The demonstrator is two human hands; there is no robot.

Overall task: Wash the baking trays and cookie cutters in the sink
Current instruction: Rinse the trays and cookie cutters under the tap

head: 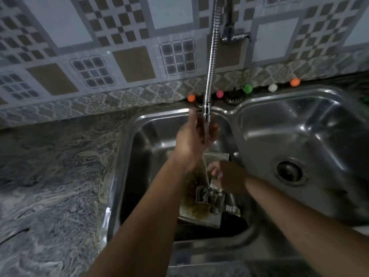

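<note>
left hand (pixel 194 136) raised at the faucet nozzle (pixel 206 114), grip too blurry to call, prob aiming water | right hand (pixel 229 176) curled on baking tray (pixel 199 210), tilted for rinsing | cookie cutter (pixel 201 194) left lying on it | left sink basin (pixel 139 136)

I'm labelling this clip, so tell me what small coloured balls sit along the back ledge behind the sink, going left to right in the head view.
Orange ball → pink ball → green ball → white ball → orange ball at far right.
</note>
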